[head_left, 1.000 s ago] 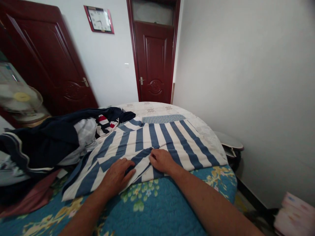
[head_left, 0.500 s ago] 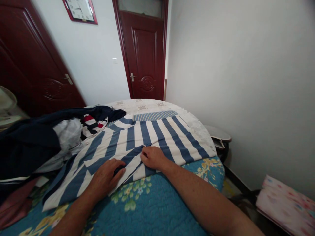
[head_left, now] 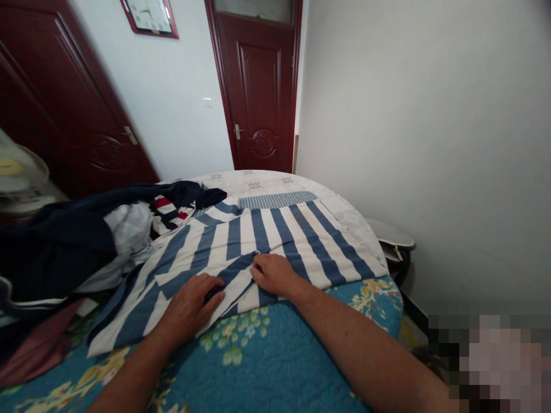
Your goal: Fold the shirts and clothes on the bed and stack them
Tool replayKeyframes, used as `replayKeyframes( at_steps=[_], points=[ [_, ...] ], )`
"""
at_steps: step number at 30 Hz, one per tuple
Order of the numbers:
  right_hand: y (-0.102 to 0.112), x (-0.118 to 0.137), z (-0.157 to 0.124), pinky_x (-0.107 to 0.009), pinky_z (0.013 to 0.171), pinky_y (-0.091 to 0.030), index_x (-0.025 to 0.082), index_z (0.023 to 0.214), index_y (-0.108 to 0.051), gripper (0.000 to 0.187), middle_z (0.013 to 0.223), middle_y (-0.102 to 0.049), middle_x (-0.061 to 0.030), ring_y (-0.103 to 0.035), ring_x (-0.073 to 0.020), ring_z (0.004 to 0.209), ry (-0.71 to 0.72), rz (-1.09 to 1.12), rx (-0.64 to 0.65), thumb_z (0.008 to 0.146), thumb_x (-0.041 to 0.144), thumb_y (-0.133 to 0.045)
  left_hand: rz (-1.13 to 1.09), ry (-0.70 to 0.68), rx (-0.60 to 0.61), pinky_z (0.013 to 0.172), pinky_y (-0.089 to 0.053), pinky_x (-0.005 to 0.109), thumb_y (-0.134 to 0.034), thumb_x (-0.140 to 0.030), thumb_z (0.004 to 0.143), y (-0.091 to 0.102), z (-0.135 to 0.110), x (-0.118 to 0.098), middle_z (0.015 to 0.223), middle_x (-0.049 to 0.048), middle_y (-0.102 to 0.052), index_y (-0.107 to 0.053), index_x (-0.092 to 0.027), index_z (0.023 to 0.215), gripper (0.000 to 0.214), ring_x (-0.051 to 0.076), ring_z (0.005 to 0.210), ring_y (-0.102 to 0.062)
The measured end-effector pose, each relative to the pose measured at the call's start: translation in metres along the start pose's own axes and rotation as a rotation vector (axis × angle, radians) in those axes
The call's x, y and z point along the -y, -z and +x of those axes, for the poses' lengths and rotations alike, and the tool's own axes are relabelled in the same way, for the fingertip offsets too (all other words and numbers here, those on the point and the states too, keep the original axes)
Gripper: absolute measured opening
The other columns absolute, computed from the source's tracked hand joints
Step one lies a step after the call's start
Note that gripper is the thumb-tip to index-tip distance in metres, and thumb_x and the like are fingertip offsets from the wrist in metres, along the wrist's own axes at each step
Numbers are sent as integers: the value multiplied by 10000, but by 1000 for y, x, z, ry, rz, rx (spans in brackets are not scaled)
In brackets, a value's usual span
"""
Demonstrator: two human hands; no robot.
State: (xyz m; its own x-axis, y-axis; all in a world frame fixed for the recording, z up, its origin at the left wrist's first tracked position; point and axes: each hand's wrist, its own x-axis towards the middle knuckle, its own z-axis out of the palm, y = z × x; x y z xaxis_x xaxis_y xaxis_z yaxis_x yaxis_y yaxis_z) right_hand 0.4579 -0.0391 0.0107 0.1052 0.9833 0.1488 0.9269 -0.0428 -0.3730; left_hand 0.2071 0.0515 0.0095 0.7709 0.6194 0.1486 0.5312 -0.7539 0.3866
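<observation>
A blue-and-white striped shirt (head_left: 239,235) lies spread over the round table, with a few creases and its near edge partly folded. On its near part rests my left hand (head_left: 196,301), thumb apart from the gently curved fingers, palm down on the cloth. Just to the right, my right hand (head_left: 272,274) has its fingers closed, pinching the shirt at a dark fold near the middle. The fingertips of the right hand are partly hidden from view.
A blue floral quilted cover (head_left: 275,355) and a pale patterned cloth (head_left: 275,179) cover the table. Dark clothes (head_left: 60,246) are heaped at left, with a grey checked garment (head_left: 129,229). Beyond stand a fan (head_left: 21,172) and red doors (head_left: 262,86). A pixelated patch hides the lower right.
The whole scene has shifted slightly to the right in the picture. Both hands keep about the same places on the shirt.
</observation>
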Motion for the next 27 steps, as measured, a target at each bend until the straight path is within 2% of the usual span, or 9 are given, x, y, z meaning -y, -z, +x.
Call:
replayKeyframes(
  at_steps=[15, 27],
  points=[
    [-5, 1, -3, -283, 738, -350, 203, 954, -711, 198, 959, -767, -51, -680, -177, 883, 17, -21, 2, 1044, 304, -566, 16, -23, -29, 929, -483, 408, -571, -328, 1005, 2, -10, -7, 1039, 97, -709, -719, -209, 1112, 218, 270, 1021, -631],
    [-9, -1, -5, -288, 711, -331, 216, 876, -668, 188, 873, -730, -17, -659, -166, 820, 37, 20, -28, 1027, 287, -580, 19, -35, -22, 967, -467, 411, -594, -307, 1017, 1, -13, -7, 1095, 89, -693, -703, -215, 1152, 196, 268, 1058, -613]
  ],
)
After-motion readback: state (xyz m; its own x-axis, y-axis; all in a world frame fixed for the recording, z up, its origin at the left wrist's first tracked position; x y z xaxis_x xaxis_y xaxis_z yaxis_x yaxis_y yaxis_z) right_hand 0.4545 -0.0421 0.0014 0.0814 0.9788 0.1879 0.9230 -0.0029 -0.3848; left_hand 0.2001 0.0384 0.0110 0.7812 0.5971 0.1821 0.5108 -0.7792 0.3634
